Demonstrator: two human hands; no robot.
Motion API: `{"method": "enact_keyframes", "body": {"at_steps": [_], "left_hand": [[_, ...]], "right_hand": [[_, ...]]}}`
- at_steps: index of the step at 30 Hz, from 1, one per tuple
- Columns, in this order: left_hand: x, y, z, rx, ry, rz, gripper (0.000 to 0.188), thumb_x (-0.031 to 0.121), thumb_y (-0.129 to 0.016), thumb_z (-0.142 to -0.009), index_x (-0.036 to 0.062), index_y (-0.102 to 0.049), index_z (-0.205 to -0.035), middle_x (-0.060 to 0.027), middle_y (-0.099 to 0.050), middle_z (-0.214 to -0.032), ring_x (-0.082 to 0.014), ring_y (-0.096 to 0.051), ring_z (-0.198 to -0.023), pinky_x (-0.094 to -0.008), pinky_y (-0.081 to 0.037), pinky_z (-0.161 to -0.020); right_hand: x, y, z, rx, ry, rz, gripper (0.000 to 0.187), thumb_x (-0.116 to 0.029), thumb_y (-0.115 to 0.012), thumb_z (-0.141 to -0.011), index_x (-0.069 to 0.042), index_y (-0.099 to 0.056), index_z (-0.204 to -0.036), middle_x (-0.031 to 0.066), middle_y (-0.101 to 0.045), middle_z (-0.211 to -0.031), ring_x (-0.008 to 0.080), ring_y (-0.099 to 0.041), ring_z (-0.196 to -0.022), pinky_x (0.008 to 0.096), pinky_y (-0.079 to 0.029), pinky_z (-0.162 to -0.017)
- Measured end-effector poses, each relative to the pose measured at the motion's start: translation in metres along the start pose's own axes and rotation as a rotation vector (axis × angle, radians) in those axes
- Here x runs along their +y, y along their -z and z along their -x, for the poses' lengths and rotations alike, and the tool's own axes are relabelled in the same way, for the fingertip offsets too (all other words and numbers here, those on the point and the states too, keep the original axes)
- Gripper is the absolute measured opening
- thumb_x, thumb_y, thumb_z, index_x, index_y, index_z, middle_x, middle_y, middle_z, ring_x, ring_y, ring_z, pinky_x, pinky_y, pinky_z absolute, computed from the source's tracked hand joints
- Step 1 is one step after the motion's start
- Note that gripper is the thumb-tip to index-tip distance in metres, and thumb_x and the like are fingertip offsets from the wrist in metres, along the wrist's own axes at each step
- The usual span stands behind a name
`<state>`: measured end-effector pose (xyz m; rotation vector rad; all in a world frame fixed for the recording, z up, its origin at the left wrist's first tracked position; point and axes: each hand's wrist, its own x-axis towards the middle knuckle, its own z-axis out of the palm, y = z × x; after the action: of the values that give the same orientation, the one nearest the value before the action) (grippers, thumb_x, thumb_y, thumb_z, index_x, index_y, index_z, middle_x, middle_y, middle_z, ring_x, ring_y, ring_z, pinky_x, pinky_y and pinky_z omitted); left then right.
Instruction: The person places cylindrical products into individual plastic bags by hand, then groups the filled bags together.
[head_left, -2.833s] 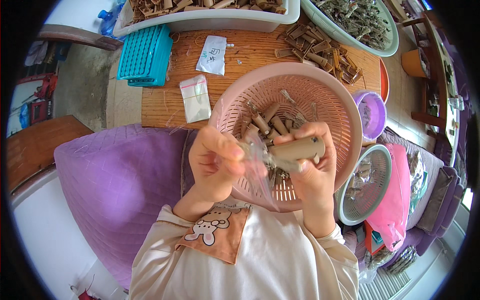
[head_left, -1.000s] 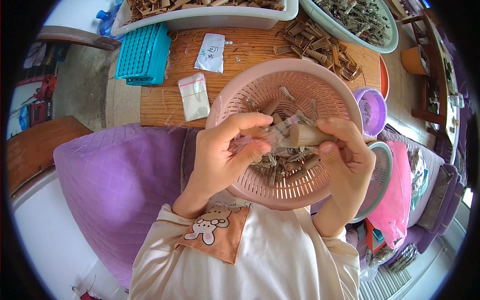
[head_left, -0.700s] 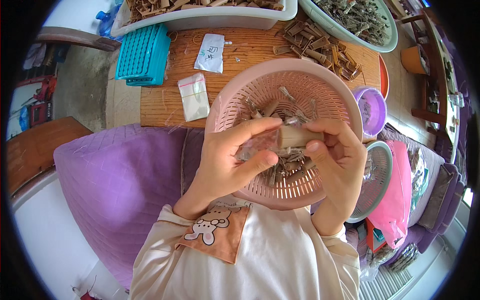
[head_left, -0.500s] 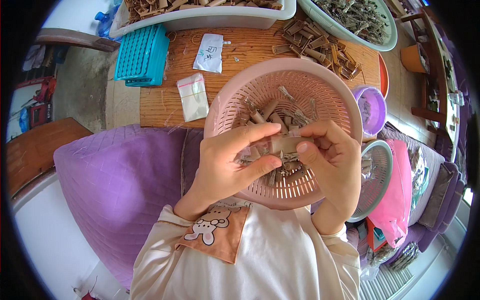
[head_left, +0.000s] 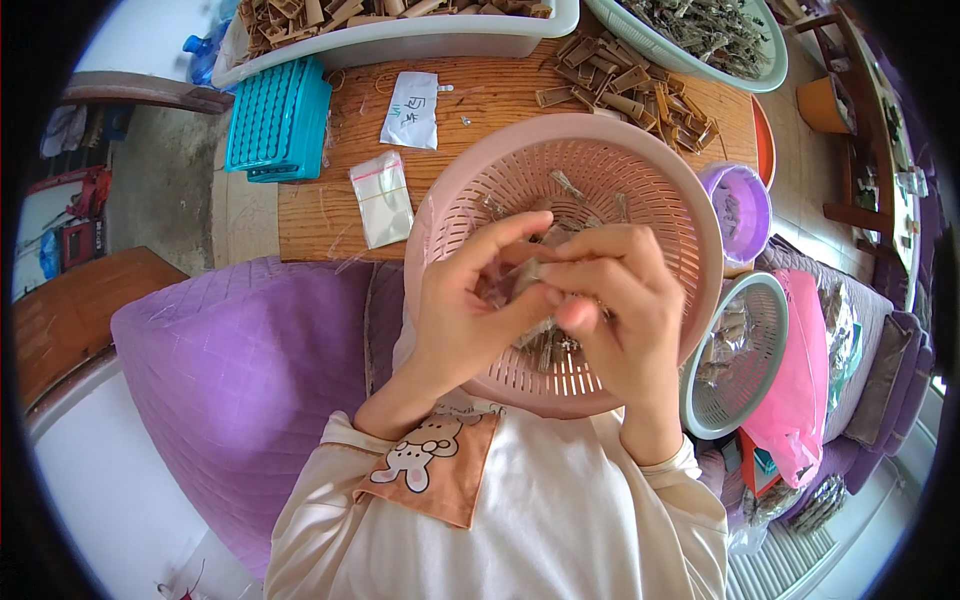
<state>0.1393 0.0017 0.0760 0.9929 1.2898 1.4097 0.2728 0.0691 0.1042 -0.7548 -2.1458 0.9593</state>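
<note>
Over a pink slotted plastic basket (head_left: pixel 690 220), my two hands meet around a small clear plastic bag (head_left: pixel 522 274) that seems to have a tan piece in it. My left hand (head_left: pixel 465 300) pinches the bag from the left, thumb below and fingers above. On its other side, the fingers of my right hand (head_left: pixel 630 310) are curled in against it; they hide most of the bag and its contents. Inside the basket, below my hands, lie dried plant bundles (head_left: pixel 548 348) and small clear wrapped packets (head_left: pixel 566 184).
On the wooden table (head_left: pixel 325 215) are empty clear bags (head_left: pixel 382 200), a paper note (head_left: pixel 410 110), teal trays (head_left: pixel 278 125) and tan curved pieces (head_left: pixel 640 90). Behind stand a white tub (head_left: pixel 400 40) and a green basket (head_left: pixel 768 70). To the right are a purple bucket (head_left: pixel 740 175) and a grey-green basket (head_left: pixel 695 415).
My hands have drawn together. My right hand has moved left and curled over the bag, and the tan piece that showed between my fingers is now mostly covered.
</note>
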Motion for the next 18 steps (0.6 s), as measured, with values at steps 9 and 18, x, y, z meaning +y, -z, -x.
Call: {"method": "enact_keyframes", "body": {"at_steps": [9,18], "left_hand": [[-0.011,0.001,-0.002,0.04,0.111,0.379,0.045,0.003,-0.064,-0.075,-0.0014,-0.045,-0.115,-0.0109,-0.06,-0.095,-0.0114,-0.057,-0.086,-0.0208,-0.046,-0.074],[-0.015,-0.007,-0.005,0.06,0.013,0.506,0.042,0.007,-0.063,-0.078,-0.0014,-0.043,-0.114,-0.0124,-0.058,-0.101,-0.0137,-0.057,-0.087,-0.0246,-0.047,-0.077]], "right_hand": [[0.01,0.003,0.01,-0.07,-0.154,-0.01,0.031,-0.02,-0.074,-0.059,-0.006,-0.061,-0.084,0.0118,-0.048,-0.103,0.0293,-0.046,-0.096,0.0383,-0.041,-0.077],[0.005,-0.009,0.018,0.072,-0.499,-0.583,0.052,-0.023,-0.065,-0.075,0.003,-0.046,-0.116,0.0165,-0.054,-0.1,0.0244,-0.056,-0.088,0.0335,-0.045,-0.077]]}}
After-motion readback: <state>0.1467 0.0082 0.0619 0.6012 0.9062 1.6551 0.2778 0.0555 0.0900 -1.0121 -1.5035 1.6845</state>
